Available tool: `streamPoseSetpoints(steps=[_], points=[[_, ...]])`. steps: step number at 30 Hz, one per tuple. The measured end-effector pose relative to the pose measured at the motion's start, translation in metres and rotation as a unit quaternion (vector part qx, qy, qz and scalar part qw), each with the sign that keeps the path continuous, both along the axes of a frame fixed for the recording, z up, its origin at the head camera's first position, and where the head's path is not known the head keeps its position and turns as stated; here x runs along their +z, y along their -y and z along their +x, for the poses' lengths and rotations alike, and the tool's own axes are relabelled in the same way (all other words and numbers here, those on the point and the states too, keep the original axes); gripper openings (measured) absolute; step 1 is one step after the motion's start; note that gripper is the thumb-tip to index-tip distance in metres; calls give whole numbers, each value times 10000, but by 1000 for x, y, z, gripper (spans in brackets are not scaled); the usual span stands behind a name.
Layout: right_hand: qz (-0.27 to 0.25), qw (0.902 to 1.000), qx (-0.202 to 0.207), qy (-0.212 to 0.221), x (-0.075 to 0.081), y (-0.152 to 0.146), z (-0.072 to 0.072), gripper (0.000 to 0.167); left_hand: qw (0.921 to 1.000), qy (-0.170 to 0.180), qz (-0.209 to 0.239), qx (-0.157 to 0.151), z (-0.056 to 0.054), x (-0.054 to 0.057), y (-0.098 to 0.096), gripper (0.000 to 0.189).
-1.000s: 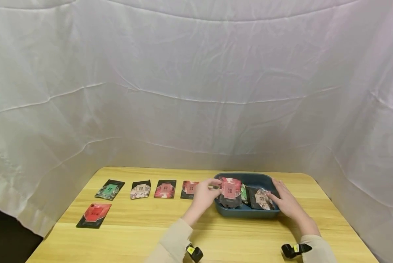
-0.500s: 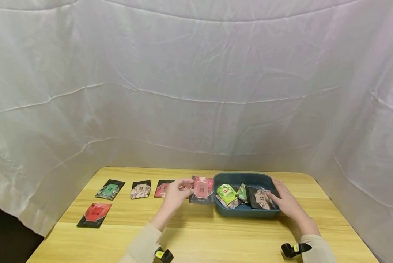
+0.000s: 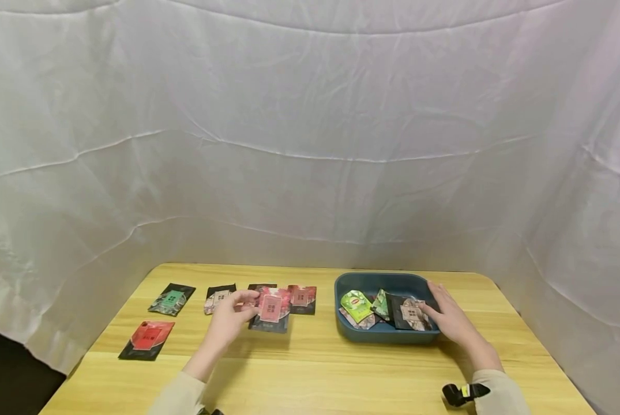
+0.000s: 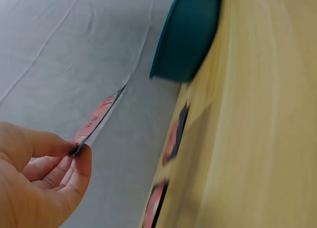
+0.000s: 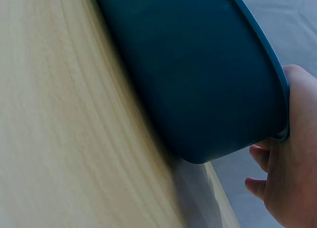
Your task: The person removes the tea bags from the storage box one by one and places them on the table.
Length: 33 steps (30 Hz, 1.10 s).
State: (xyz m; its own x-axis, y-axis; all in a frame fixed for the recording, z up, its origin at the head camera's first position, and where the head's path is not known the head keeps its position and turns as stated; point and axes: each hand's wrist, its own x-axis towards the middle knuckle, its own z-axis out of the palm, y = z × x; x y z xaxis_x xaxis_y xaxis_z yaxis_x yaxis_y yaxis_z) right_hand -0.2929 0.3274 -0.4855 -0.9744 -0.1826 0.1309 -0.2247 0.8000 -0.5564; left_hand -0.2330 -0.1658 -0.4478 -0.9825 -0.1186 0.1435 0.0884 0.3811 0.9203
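A silvery-white fabric curtain [image 3: 310, 115], creased and seamed, hangs behind a pale table [image 3: 335, 374] with streaky wood grain and rounded far corners. The person's left hand [image 3: 228, 320] pinches one flat, rectangular pink-and-black packet [image 3: 270, 309] by its edge, between thumb and finger. The packet is in the air above the table, partly covering another in the head view; seen nearly edge-on from the left wrist, it looks thin. The right hand [image 3: 454, 319] grips the right wall of one smooth, dark blue tub [image 3: 387, 336] with rounded corners, thumb over the rim and fingers outside.

Five flat packets lie on the wood: one red-and-black packet [image 3: 146, 340] nearest the person, and a row behind it of one green-and-black packet [image 3: 172, 299], one cream-and-black packet [image 3: 218, 297] and two dark packets with pink labels [image 3: 300, 298]. At least four more rest inside the tub: a lime-green sachet [image 3: 357, 305], a floral packet [image 3: 360, 324] partly beneath it, a dark green packet [image 3: 381, 304] and a black-and-beige packet [image 3: 408, 314].
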Motion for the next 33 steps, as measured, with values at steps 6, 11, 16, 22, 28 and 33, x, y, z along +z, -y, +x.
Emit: streamPoseSetpoints(steps=[6, 11, 16, 22, 28, 33], points=[[5, 10000, -3, -28, 1, 0, 1, 76, 9989, 116, -408, 195, 6, -4, 34, 30], [10, 10000, -2, -19, 3, 2, 1, 75, 9959, 227, -849, 197, 10, -7, 59, 31], [-3, 10000, 0, -10, 4, 3, 1, 75, 9897, 362, -1382, 130, 11, -10, 82, 28], [9, 10000, -9, -36, 3, 2, 1, 75, 9786, 659, -1951, -2, 9, -12, 102, 26], [15, 10000, -6, -48, 4, 1, 2, 75, 9708, 1020, -2172, -37, 8, -16, 113, 23], [48, 10000, 2, -44, 3, 2, 2, 75, 9662, 1215, -2274, -27, 8, -21, 119, 21]])
